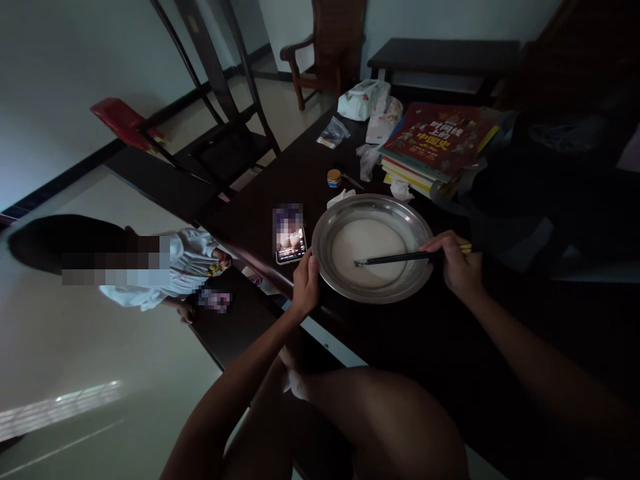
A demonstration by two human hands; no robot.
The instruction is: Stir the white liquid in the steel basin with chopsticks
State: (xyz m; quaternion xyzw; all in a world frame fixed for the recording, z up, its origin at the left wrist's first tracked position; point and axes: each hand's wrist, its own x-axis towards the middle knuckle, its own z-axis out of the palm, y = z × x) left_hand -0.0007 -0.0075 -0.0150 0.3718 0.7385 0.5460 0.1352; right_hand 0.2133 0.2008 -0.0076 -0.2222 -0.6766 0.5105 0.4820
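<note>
A round metal basin (410,220) with a pale white mixture in its bottom sits on a dark table (450,333). My left hand (306,280) grips the basin's near-left rim. My right hand (456,261) holds a pair of dark chopsticks (395,258) at the basin's right side. Their tips rest in the white mixture near the middle.
A lit phone (290,239) lies just left of the basin. Behind it are a small jar (334,177), crumpled tissue, plastic bags (363,99) and a stack of books (440,143). A dark bag (550,180) lies at right. Another person (125,267) is at left beside dark chairs (220,133).
</note>
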